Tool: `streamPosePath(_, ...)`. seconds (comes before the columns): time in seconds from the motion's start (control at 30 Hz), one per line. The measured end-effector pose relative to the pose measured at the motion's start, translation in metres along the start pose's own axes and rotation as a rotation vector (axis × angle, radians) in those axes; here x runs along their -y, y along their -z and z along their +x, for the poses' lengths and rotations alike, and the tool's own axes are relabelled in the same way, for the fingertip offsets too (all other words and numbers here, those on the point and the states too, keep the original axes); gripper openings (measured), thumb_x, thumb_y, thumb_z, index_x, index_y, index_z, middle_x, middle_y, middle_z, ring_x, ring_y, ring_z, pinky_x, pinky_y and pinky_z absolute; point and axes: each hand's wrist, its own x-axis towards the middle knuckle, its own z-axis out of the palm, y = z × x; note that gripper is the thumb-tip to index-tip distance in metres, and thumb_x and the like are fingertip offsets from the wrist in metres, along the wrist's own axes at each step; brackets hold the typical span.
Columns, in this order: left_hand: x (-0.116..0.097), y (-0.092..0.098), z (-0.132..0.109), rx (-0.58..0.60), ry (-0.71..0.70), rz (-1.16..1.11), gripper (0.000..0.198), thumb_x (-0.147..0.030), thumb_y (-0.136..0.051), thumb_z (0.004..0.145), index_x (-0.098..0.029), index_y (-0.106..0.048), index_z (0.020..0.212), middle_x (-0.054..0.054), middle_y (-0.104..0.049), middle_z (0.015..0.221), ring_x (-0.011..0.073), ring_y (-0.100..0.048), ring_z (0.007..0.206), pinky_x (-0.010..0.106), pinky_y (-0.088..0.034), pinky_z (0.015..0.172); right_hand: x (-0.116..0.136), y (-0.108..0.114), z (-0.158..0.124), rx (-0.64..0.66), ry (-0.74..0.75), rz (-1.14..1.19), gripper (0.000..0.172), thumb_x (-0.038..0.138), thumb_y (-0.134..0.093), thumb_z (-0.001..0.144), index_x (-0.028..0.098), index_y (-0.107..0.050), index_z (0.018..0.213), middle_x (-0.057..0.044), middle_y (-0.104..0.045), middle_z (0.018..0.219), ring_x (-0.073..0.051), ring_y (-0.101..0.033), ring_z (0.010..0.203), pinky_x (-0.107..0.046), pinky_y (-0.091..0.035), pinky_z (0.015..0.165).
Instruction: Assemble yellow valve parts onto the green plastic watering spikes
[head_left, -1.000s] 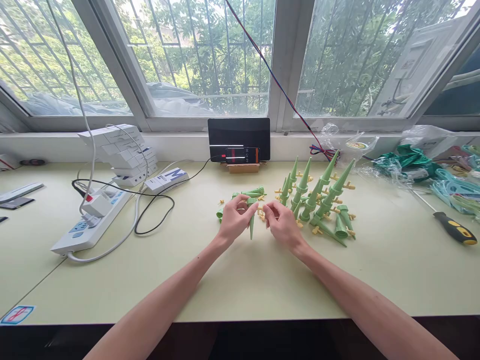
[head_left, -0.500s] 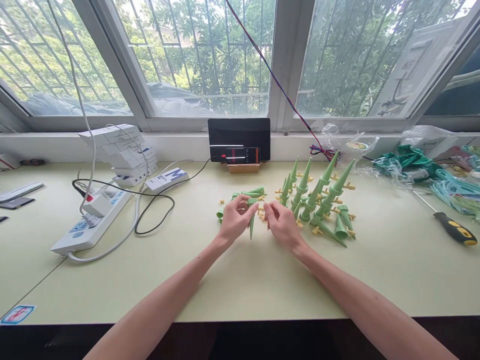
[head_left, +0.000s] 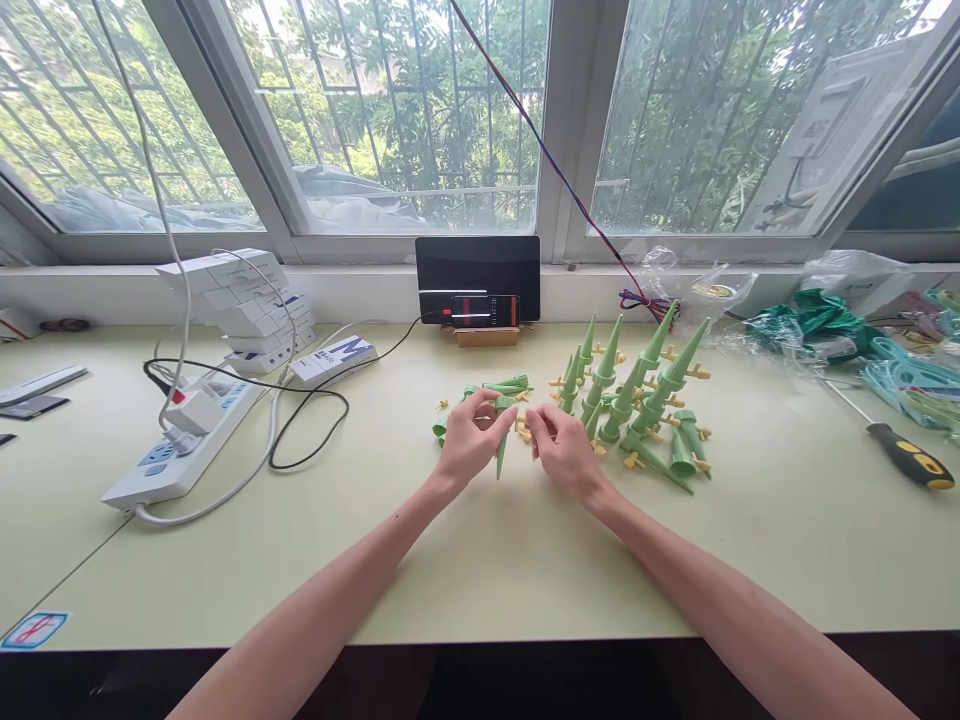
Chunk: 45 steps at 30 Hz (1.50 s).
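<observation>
My left hand (head_left: 474,438) is closed around a green plant watering spike (head_left: 501,458), its pointed end hanging down. My right hand (head_left: 561,445) is closed in a pinch just beside it, at a small yellow valve (head_left: 522,422) between the hands; the fingers partly hide the grip. Behind my left hand lie a few loose green spikes (head_left: 510,384) and a small yellow valve piece (head_left: 442,404). To the right of my right hand stand several stacked green spikes (head_left: 637,390) with yellow valves, and others lie at their base (head_left: 682,458).
A phone (head_left: 486,311) leans on a dark tablet (head_left: 478,265) at the back. On the left are a power strip (head_left: 161,470), cables and stacked white boxes (head_left: 247,300). A screwdriver (head_left: 907,455) and plastic bags (head_left: 825,320) lie on the right.
The held spike's tip has swung slightly to the left. My right fingers have shifted very slightly; everything else stays put.
</observation>
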Motion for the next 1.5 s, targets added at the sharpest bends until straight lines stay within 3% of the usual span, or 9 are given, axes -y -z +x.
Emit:
streamPosePath(0.17, 0.0008, -0.0008, -0.0007, 0.026, -0.02, 0.01, 0.031, -0.048, -0.069, 0.078, -0.022, -0.06, 0.091, -0.004, -0.051, 0.059, 0.0113, -0.053, 0.051, 0.02, -0.034, 0.041, -0.0006, -0.0014, 0.0004, -0.009, -0.015, -0.03, 0.052, 0.058, -0.036, 0.097, 0.022, -0.045, 0.062, 0.002, -0.048, 0.051, -0.013, -0.045, 0.048, -0.028, -0.036, 0.051)
streamPosePath(0.3, 0.0015, -0.001, -0.0003, 0.03, -0.006, 0.015, 0.031, -0.048, -0.069, 0.079, -0.022, -0.059, 0.091, -0.004, -0.052, 0.061, 0.0102, -0.051, 0.049, 0.021, -0.035, 0.041, -0.0009, -0.0024, 0.0005, -0.005, -0.02, -0.02, 0.051, 0.057, -0.035, 0.098, 0.021, -0.046, 0.063, 0.001, -0.051, 0.054, -0.013, -0.047, 0.049, -0.027, -0.037, 0.052)
streamPosePath(0.6, 0.0029, 0.0004, 0.0019, -0.022, 0.004, 0.009, 0.031, -0.049, -0.069, 0.078, -0.022, -0.059, 0.09, -0.005, -0.05, 0.058, 0.0102, -0.048, 0.046, 0.022, -0.04, 0.041, -0.0004, -0.002, -0.0006, 0.024, 0.016, 0.079, 0.032, 0.052, -0.046, 0.095, 0.021, -0.054, 0.091, -0.002, -0.063, 0.079, -0.014, -0.056, 0.055, -0.027, -0.044, 0.054)
streamPosePath(0.73, 0.0038, -0.0002, 0.0018, -0.019, 0.011, 0.03, 0.032, -0.049, -0.069, 0.079, -0.022, -0.059, 0.092, -0.005, -0.051, 0.059, 0.0091, -0.047, 0.045, 0.022, -0.039, 0.042, -0.0027, -0.0019, -0.0005, 0.042, 0.029, 0.088, 0.029, 0.048, -0.046, 0.096, 0.021, -0.051, 0.086, 0.0, -0.058, 0.074, -0.013, -0.055, 0.055, -0.027, -0.043, 0.054)
streamPosePath(0.9, 0.0041, -0.0002, 0.0008, 0.004, -0.008, 0.058, 0.03, -0.048, -0.068, 0.08, -0.022, -0.058, 0.092, -0.004, -0.05, 0.06, 0.0137, -0.057, 0.056, 0.022, -0.04, 0.046, -0.0025, -0.0012, 0.0002, 0.035, 0.01, -0.002, 0.034, 0.046, -0.041, 0.098, 0.022, -0.046, 0.075, 0.003, -0.05, 0.06, -0.014, -0.049, 0.053, -0.027, -0.038, 0.054)
streamPosePath(1.07, 0.002, -0.0006, -0.0004, 0.035, -0.026, 0.051, 0.029, -0.047, -0.067, 0.081, -0.022, -0.058, 0.092, -0.003, -0.051, 0.062, 0.0142, -0.058, 0.058, 0.023, -0.041, 0.048, -0.0022, -0.0016, 0.0007, 0.03, -0.006, -0.042, 0.043, 0.05, -0.035, 0.099, 0.022, -0.04, 0.068, 0.001, -0.051, 0.06, -0.014, -0.045, 0.053, -0.027, -0.035, 0.053)
streamPosePath(1.3, 0.0014, -0.0007, -0.0004, 0.036, -0.031, 0.052, 0.03, -0.047, -0.067, 0.081, -0.021, -0.059, 0.094, -0.003, -0.051, 0.062, 0.0142, -0.059, 0.058, 0.024, -0.043, 0.051, -0.0042, -0.0031, 0.0014, 0.021, -0.006, -0.029, 0.049, 0.054, -0.033, 0.099, 0.021, -0.043, 0.064, 0.0, -0.051, 0.059, -0.013, -0.044, 0.052, -0.027, -0.034, 0.052)
streamPosePath(1.5, 0.0038, -0.0001, 0.0021, -0.012, 0.032, 0.035, 0.031, -0.048, -0.067, 0.08, -0.022, -0.059, 0.092, -0.004, -0.049, 0.061, 0.0116, -0.051, 0.054, 0.022, -0.04, 0.045, -0.0028, -0.0024, 0.0, 0.04, 0.021, 0.053, 0.03, 0.049, -0.048, 0.095, 0.021, -0.055, 0.087, -0.001, -0.062, 0.077, -0.014, -0.052, 0.055, -0.027, -0.041, 0.055)
